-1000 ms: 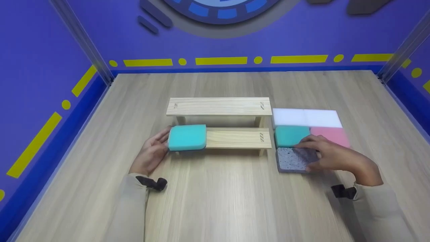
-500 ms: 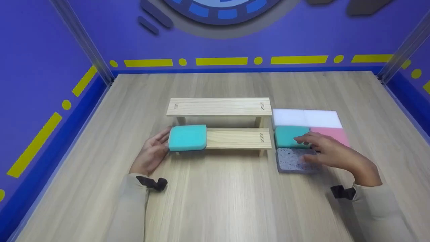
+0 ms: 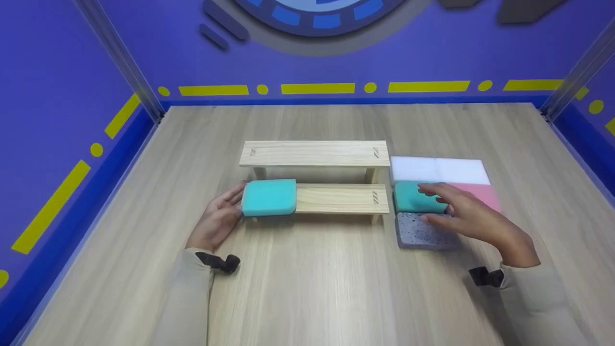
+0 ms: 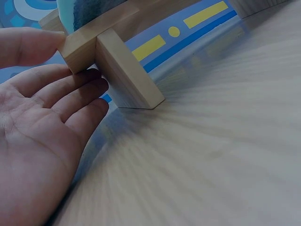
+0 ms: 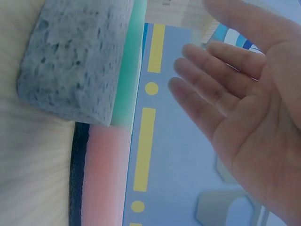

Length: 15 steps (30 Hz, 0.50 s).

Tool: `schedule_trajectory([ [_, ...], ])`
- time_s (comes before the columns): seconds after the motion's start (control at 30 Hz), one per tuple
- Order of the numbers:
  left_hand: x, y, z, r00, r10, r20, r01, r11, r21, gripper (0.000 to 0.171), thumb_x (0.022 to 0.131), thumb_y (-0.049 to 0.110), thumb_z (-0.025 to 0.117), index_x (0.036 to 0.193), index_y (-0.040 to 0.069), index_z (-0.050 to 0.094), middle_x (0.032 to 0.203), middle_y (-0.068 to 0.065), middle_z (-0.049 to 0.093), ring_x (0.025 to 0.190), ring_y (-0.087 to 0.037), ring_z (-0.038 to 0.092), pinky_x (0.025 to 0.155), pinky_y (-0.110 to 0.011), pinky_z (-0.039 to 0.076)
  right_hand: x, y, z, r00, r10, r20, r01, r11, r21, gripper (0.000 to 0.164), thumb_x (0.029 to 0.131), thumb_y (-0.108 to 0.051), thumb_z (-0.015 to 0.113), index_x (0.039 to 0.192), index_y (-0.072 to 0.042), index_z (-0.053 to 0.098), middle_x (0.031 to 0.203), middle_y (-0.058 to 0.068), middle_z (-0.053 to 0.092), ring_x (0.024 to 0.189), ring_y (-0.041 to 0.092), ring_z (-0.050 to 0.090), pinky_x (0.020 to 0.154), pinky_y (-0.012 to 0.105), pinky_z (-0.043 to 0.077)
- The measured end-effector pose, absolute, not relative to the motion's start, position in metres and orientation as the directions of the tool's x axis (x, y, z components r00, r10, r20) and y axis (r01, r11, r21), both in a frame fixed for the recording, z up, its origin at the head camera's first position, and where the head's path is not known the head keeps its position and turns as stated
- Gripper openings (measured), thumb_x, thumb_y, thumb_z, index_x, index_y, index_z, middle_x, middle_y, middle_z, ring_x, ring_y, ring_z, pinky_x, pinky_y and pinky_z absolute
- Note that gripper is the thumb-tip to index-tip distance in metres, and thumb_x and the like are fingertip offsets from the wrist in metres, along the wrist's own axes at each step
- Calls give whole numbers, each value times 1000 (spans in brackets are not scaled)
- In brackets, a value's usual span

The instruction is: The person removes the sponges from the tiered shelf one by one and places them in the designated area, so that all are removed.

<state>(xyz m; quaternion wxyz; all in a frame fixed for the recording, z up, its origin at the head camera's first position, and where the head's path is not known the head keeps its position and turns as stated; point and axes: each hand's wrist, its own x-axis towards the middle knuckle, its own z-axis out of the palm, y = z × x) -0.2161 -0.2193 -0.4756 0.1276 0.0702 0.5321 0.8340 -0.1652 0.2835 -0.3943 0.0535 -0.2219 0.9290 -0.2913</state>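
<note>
A two-tier wooden rack (image 3: 314,153) stands mid-table. A turquoise sponge (image 3: 269,197) with a dark underside lies on the left end of its lower shelf (image 3: 341,198). My left hand (image 3: 216,218) holds that shelf's left end; in the left wrist view the thumb (image 4: 33,46) is at its top edge, the fingers beneath. To the right of the rack, my right hand (image 3: 473,214) hovers with relaxed fingers, partly covering a green sponge (image 3: 408,197) and a speckled grey sponge (image 3: 418,233). The right wrist view shows the palm (image 5: 263,122) holding nothing.
Two white sponges (image 3: 437,169) lie side by side behind the green one. A pink sponge (image 3: 480,193) with a dark layer lies right of it, partly hidden by my right hand. Blue-purple panels (image 3: 307,67) enclose the wood-grain table (image 3: 312,288) at the back and sides.
My right hand has lifted off the grey sponge and spread its fingers, shifting slightly back over the green sponge. The left hand and turquoise sponge have stayed put.
</note>
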Motion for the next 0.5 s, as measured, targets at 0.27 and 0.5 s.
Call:
schedule_trajectory([
  [0.27,-216,-219,-475,-954,298,-24,-144,-389,910,63,90,-13,40,149,-6,21,155,-24,23,124,-8,52,103,-21,42,-170,273,-394,-878,-467,104,-434,687,-583,64,88,-26,70,141,-1,44,141,21,48,120,47,52,95,57,46],
  [0.5,-216,-220,-475,-954,299,-30,-149,-383,912,63,90,-12,41,150,-6,20,155,-25,22,123,-9,52,104,-23,42,-176,260,-391,-864,-484,138,-471,682,-560,66,87,-32,70,141,-4,44,143,16,47,125,42,50,100,54,45],
])
